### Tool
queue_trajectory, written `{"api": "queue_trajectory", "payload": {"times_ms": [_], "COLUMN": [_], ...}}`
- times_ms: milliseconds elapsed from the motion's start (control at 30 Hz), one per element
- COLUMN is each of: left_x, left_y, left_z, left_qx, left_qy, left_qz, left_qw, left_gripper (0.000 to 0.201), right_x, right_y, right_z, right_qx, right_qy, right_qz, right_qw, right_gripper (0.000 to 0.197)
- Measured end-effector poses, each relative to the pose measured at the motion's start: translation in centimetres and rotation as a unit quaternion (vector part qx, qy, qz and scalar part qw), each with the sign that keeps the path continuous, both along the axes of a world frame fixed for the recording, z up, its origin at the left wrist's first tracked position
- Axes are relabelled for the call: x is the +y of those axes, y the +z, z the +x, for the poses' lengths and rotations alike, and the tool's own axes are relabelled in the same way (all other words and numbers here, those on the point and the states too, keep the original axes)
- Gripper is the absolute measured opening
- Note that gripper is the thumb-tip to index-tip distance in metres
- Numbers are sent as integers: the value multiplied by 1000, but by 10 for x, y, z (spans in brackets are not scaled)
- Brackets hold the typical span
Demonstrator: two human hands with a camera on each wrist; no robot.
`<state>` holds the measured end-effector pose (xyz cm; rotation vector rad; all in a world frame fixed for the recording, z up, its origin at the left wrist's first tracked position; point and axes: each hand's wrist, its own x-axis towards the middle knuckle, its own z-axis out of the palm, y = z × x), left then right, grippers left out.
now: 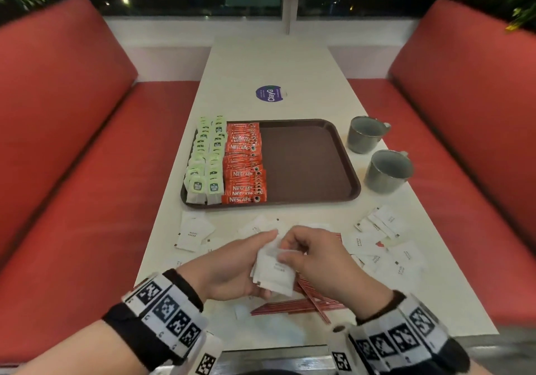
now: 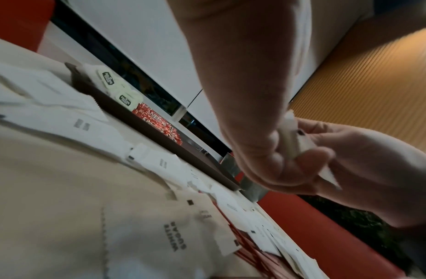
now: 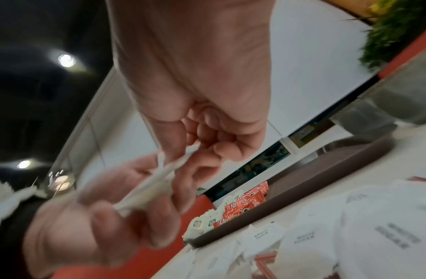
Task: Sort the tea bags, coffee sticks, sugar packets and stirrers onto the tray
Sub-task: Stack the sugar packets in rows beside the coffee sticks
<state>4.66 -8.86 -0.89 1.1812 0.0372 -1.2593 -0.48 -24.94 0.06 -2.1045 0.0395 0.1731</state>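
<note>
Both hands (image 1: 272,261) pinch flat white paper sugar packets (image 1: 272,273) above table (image 1: 261,64)

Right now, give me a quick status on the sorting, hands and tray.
Left hand and right hand both grip a sugar packet stack. Tray holds tea bags and coffee sticks; right half bare. Stirrers on table, nothing blocking.

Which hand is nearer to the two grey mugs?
Right. The right hand is on the mugs' side of the table; the left hand is further left. Both hold sugar packets.
</note>
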Motion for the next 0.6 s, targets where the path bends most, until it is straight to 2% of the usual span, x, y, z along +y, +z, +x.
{"api": "queue_trajectory", "payload": {"times_ms": [33, 100, 167, 233, 300, 400, 500, 600], "left_x": [0, 4, 11, 21, 35, 56, 69, 78], "left_y": [0, -1, 0, 0, 0, -1, -2, -6], "left_z": [0, 2, 6, 11, 16, 18, 16, 13], "left_qx": [-8, -44, -69, -65, -66, -77, -85, -89], "left_qy": [-20, -17, 37, 112, 165, 202, 220, 236], "left_qz": [-10, -2, 17, 23, 31, 64, 74, 72], "left_qw": [1000, 999, 997, 991, 984, 974, 969, 965], "left_gripper": [44, 35, 25, 24, 22, 17, 13, 14], "right_x": [4, 11, 11, 7, 5, 16, 35, 48], "right_y": [-1, -3, -7, -15, -24, -44, -56, -56], "right_z": [4, 11, 16, 18, 16, 11, 11, 14], "right_qx": [-10, -30, -73, -92, -61, -9, -4, -12], "right_qy": [-6, -17, -53, -75, -11, 144, 194, 215], "right_qz": [6, 26, 8, -41, -140, -282, -376, -413], "right_qw": [1000, 999, 996, 992, 988, 948, 906, 885], "right_gripper": [31, 27, 18, 12, 16, 41, 57, 58]}}
